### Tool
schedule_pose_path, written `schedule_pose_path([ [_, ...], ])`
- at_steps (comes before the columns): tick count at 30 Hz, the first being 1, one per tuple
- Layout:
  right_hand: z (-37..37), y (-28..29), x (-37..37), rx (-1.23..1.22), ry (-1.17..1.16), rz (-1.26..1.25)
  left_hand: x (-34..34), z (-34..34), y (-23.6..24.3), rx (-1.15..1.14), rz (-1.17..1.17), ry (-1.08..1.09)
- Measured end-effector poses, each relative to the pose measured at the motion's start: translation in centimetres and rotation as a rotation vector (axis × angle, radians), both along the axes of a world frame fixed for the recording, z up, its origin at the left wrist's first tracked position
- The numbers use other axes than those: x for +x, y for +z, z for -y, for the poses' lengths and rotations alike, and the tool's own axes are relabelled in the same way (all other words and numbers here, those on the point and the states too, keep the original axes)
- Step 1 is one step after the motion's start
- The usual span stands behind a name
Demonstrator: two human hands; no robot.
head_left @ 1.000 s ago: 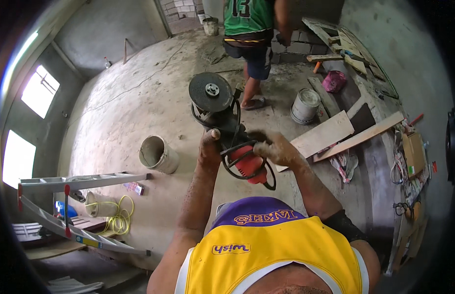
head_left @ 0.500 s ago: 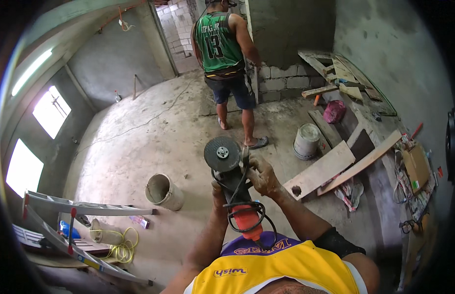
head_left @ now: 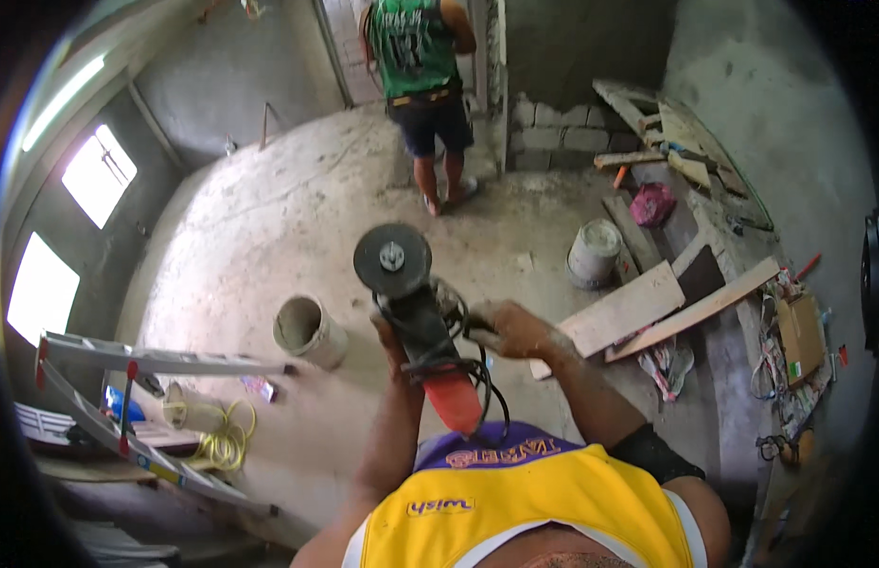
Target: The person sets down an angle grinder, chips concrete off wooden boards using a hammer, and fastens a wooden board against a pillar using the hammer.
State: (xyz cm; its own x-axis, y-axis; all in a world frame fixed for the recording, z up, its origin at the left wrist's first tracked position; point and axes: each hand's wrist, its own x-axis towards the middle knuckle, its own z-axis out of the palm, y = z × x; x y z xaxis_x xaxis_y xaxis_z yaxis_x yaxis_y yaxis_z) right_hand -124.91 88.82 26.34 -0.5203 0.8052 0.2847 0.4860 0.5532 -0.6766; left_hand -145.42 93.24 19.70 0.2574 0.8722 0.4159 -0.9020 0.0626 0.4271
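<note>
Now, left hand (head_left: 390,346): holding the angle grinder (head_left: 422,331) by its left side.
Right hand (head_left: 517,331): fingers bent at the cord (head_left: 481,369); whether they grip it, you cannot tell.
Angle grinder: raised before you; likely rigid, front-heavy; take hold at the red housing (head_left: 454,399), clear of the probably brittle disc (head_left: 375,260).
Bucket (head_left: 333,343): on the floor (head_left: 231,256), to your left.

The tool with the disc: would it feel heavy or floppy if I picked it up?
The angle grinder is probably stiff and fairly heavy, judging by its thick, solid-looking housing. Its disc at one end may make that end dip. The loosely looped black cord would likely flop.
</note>
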Motion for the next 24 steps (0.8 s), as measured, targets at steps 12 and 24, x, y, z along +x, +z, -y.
schedule_pose_path([
  [12,0.7,2.7,-1.4,0.003,0.099,-0.020,-1.9,0.3,2.3,0.106,-0.108,-0.094],
  [24,1.6,-1.3,-1.2,0.005,-0.131,0.021,-2.2,1.3,4.1,-0.033,-0.324,-0.018],
])
